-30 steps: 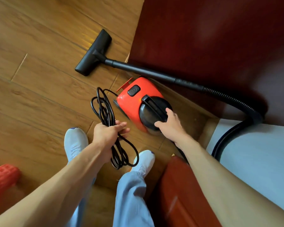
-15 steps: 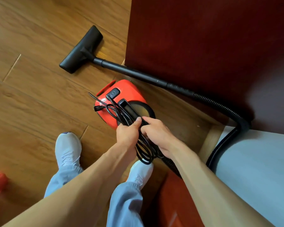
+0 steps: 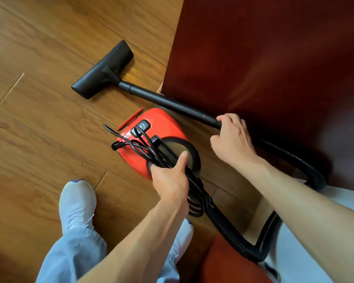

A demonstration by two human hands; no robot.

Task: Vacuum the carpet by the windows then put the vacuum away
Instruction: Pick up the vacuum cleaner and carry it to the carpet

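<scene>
A red canister vacuum [image 3: 161, 123] sits on the wooden floor in front of my feet. My left hand [image 3: 170, 178] grips its black carry handle together with the coiled black power cord [image 3: 143, 148], whose plug lies across the red body. The black wand [image 3: 172, 103] runs from the floor nozzle [image 3: 102, 70] at the upper left to my right hand [image 3: 231, 135], which curls around the wand's near end. From there the ribbed black hose [image 3: 302, 166] loops right and back under my arm.
A dark red cabinet panel [image 3: 274, 58] rises right behind the wand. A pale grey surface [image 3: 315, 252] lies at the lower right, a red-brown piece [image 3: 223, 262] below the hose. My two feet in light shoes [image 3: 76, 203] stand on the floor left of the vacuum.
My left hand brought the coiled cord from the floor side onto the vacuum's handle and now holds both. My right hand left the handle and moved up right onto the wand.
</scene>
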